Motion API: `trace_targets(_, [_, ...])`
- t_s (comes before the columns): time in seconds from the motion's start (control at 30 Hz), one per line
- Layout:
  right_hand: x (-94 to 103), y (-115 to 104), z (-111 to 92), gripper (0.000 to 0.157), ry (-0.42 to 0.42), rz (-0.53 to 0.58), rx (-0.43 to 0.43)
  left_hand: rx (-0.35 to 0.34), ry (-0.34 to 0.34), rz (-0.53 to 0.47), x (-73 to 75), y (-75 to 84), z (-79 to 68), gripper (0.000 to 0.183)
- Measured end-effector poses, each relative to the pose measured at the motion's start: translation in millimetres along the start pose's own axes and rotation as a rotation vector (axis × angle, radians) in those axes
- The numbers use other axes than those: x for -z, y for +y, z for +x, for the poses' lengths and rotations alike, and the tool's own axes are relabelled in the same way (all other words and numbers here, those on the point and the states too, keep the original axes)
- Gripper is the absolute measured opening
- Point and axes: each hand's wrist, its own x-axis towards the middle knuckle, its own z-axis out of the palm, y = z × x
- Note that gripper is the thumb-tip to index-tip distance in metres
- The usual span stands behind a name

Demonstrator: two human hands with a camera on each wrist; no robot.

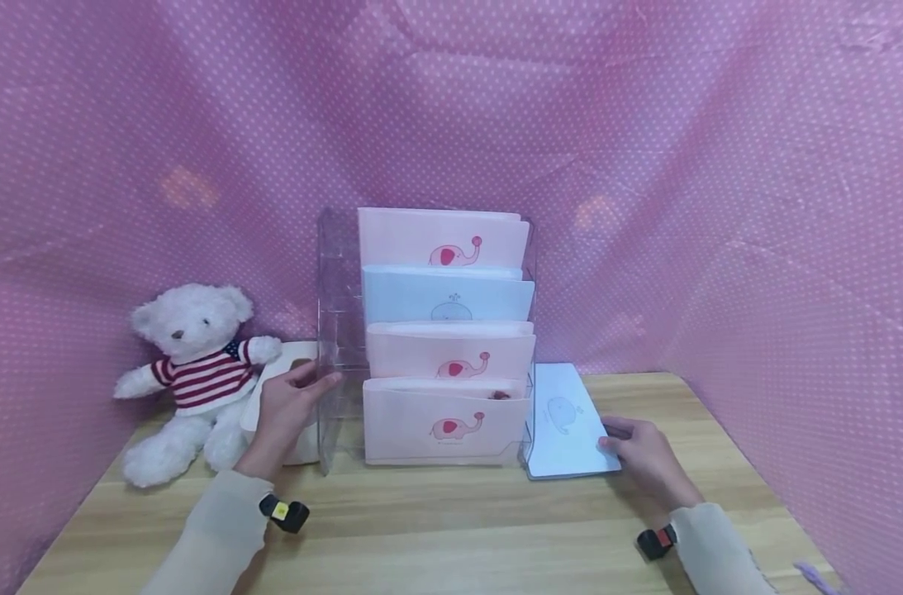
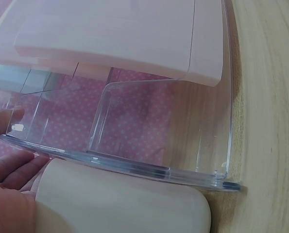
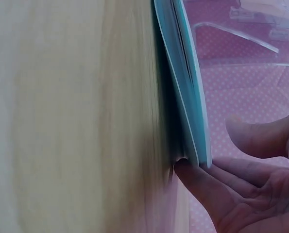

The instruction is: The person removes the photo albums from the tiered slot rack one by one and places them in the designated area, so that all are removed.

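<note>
A clear plastic file rack [image 1: 330,413] stands upright on the table, with pink elephant folders [image 1: 414,430] and one blue whale folder [image 1: 399,297] in its tiers. My left hand [image 1: 287,409] grips the rack's left side panel, thumb on the inner face and fingers outside, against a cream rounded container [image 2: 120,199]. To the right of the rack, another blue whale folder [image 1: 566,430] lies flat. Its right edge meets my right hand [image 1: 644,454], whose fingertips [image 3: 193,174] touch beneath the edge while the thumb stands apart above it.
A white teddy bear [image 1: 198,364] in a striped sweater sits at the left, beside the container. Pink dotted cloth [image 1: 451,124] hangs around the wooden table [image 1: 421,529]. A purple strand [image 1: 815,576] lies at the lower right edge.
</note>
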Motion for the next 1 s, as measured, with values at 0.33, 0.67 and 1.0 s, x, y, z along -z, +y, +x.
trace_targets(0.33, [12.8,1.6,3.2,0.052,-0.012,0.033,0.025,0.002,-0.009,0.013,-1.4,2.0,-2.0,0.061])
trace_targets(0.67, [36.9,-27.3,11.4,0.062,0.064,0.176,0.160,-0.003,-0.005,0.020,-1.1,0.3,-0.9,0.061])
trace_targets(1.0, [58.9,-69.0,14.1,0.064,0.101,0.311,0.322,-0.014,0.020,0.021,-3.3,-0.5,-2.3,0.061])
